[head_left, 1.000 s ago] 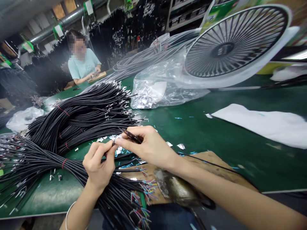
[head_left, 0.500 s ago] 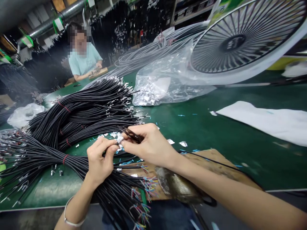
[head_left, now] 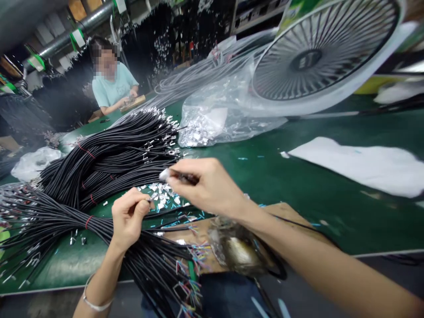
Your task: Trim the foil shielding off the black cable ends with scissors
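My left hand is closed in a pinch over the tip of a black cable, above the tied cable bundle. Higher and to its right, my right hand grips dark tweezers, partly hidden by the fingers. A crumpled silvery-white foil scrap, blurred, is at the thumb and fingertips. Below lie loose foil scraps and thin blue bits. The near bundle's right ends fan out into bare coloured wires.
Behind my hands lies a thick stack of black cables in red ties. A clear plastic bag, a round fan and a white sheet lie beyond. A brown board carries a taped block. Across the table sits a person.
My hands have moved apart: the right lifted up with the foil scrap, away from the left hand's cable tip. Foil scraps on the table now show between them. The view shifted slightly.
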`<state>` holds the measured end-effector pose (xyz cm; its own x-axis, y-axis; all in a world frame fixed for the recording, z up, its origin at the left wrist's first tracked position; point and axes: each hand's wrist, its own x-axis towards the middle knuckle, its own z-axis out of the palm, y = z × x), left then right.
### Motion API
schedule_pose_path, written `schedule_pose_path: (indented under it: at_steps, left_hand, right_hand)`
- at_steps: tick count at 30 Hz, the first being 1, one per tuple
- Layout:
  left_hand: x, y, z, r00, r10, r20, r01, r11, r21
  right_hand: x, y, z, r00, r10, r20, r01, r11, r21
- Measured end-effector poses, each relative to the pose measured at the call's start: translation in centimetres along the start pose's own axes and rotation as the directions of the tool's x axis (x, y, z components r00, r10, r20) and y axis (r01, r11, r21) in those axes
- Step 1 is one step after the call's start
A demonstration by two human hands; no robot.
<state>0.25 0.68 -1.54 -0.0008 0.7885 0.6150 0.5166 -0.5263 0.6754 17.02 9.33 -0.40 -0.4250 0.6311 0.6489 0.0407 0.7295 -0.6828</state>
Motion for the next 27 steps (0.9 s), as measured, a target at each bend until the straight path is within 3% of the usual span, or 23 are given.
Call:
schedule_pose_path:
  at_steps: [2,4,8,12,14,17,19,22,27]
  left_hand:
    - [-0.2,-0.2,0.3,0.999,-0.039,-0.005,0.039,0.999,0.034]
    - [-0.3,-0.4,0.6,0.999,-0.039,-0.024,0.040,0.997,0.071]
    - [-0.6,-0.2,0.9,0.998,-0.042,-0.040,0.049,0.981,0.186]
    - [-0.2,0.6,0.7,0.988,-0.156,0.019,0.148,0.965,0.218]
    - [0.1,1.2,0.3,0.960,-0.256,0.118,0.239,0.961,0.142]
    - [0.5,1.9,-0.3,0.860,-0.415,0.297,0.447,0.894,-0.046]
    - [0.5,2.2,-0.5,0.802,-0.453,0.389,0.533,0.837,-0.124]
    - [0.6,2.5,-0.6,0.789,-0.437,0.433,0.527,0.842,-0.111]
    - [1.1,2.6,-0.5,0.753,-0.421,0.506,0.469,0.882,0.036]
  right_hand:
    - [0.1,-0.6,0.1,0.987,0.053,0.151,-0.077,0.985,0.155]
    - [-0.1,-1.0,0.6,0.977,0.063,0.204,-0.103,0.976,0.194]
    - [-0.8,-0.8,1.3,0.995,0.005,0.104,-0.019,0.992,0.129]
    - [-1.2,-0.6,1.1,0.988,-0.113,0.107,0.103,0.991,0.088]
    - [-1.3,-0.7,1.1,0.978,-0.158,0.139,0.136,0.979,0.152]
    - [-1.3,-0.7,1.1,0.957,-0.218,0.190,0.164,0.950,0.265]
    - [-1.1,-0.6,1.1,0.934,-0.269,0.237,0.190,0.932,0.308]
    - [-0.9,-0.3,1.0,0.884,-0.356,0.302,0.273,0.919,0.283]
    - [-1.0,0.3,0.4,0.828,-0.401,0.393,0.411,0.910,0.063]
